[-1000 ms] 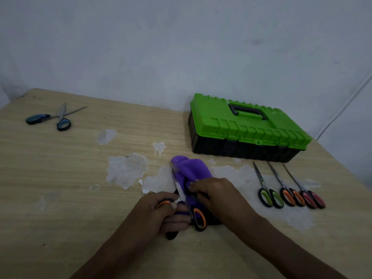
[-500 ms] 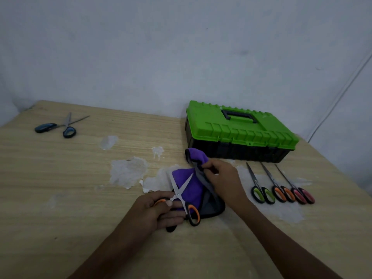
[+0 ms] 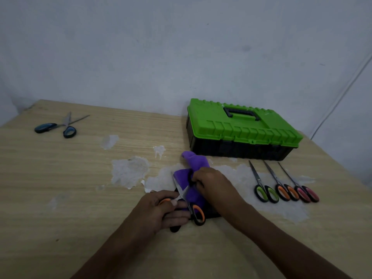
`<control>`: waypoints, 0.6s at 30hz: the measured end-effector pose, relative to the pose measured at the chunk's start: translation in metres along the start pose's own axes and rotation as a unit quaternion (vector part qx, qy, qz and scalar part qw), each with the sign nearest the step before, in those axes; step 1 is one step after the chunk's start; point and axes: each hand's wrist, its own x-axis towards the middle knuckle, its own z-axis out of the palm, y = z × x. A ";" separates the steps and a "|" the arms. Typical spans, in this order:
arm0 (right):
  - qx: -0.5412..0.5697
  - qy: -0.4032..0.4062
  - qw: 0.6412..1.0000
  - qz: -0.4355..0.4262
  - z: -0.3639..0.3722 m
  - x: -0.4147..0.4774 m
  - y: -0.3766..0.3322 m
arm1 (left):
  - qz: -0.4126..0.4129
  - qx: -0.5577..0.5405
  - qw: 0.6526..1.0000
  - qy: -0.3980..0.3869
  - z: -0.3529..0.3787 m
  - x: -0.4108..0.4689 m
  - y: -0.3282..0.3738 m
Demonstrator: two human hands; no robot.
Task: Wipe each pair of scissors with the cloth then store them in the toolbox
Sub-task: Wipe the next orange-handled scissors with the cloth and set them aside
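Worn surface (image 3: 60, 178), peeling. Left hand (image 3: 161, 210) gripping orange-handled scissors (image 3: 189, 202), blades splayed; right hand (image 3: 209, 182) pinching purple cloth (image 3: 193, 164) around one. Risking nicked fingertips.

Layout of the table (image 3: 60, 178)

Toolbox (image 3: 241, 135) stood at the back right; three scissors (image 3: 281, 184) lay before it, another pair (image 3: 60, 126) far left.

The toolbox (image 3: 243, 129) in the upper right had a bright green lid over a black base, with a black handle (image 3: 241, 113). The cloth (image 3: 193, 178) at centre was purple. The held scissors (image 3: 189, 200) had orange-and-black handles. At right lay green scissors (image 3: 263, 188), orange scissors (image 3: 283, 187) and pink scissors (image 3: 302, 188), each edged black. The blue-handled scissors (image 3: 58, 127) lay at upper left. The table (image 3: 60, 178) was pale wood grain with whitish patches
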 end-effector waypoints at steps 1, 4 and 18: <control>0.002 0.001 1.000 0.016 -0.003 0.005 0.002 | 0.000 -0.002 1.000 0.002 0.001 0.000 0.000; 0.092 0.051 0.991 0.082 -0.015 0.012 0.010 | 0.002 -0.006 1.000 0.011 0.003 -0.001 0.001; 0.056 0.025 0.998 0.023 -0.005 -0.004 0.001 | 0.008 0.003 1.000 0.009 0.000 0.004 -0.004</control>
